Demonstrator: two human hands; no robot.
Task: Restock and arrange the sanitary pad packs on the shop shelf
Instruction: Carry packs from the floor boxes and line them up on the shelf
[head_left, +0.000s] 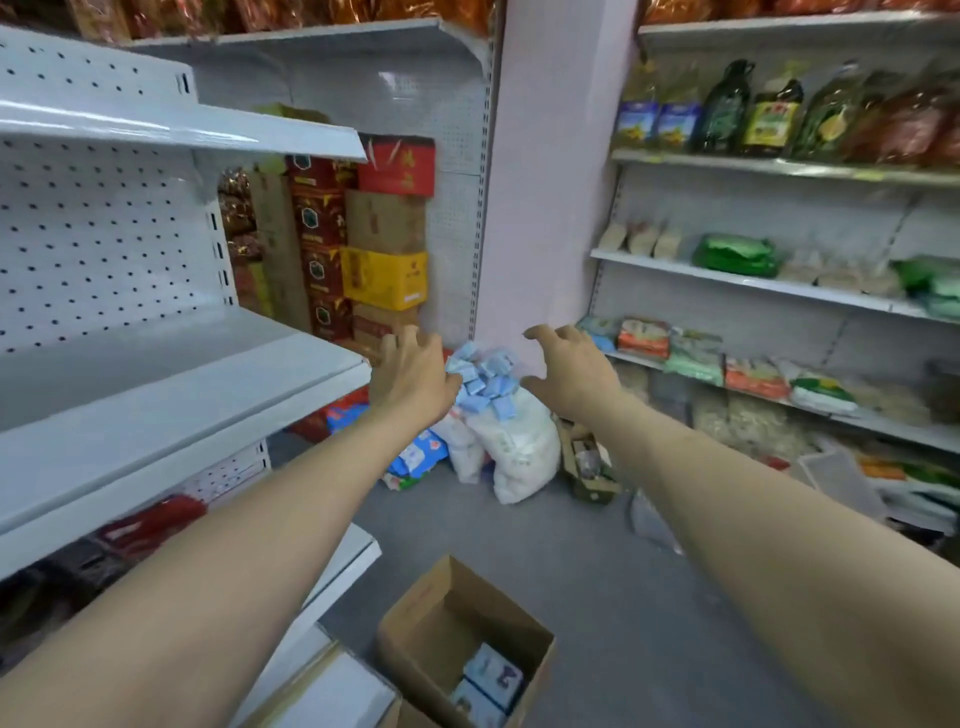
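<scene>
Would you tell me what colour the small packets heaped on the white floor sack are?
The small packets atop the white sack are light blue; head view.

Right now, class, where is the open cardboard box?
The box stands on the floor at bottom centre of the head view, just right of the lowest shelf, with packs inside.
</scene>
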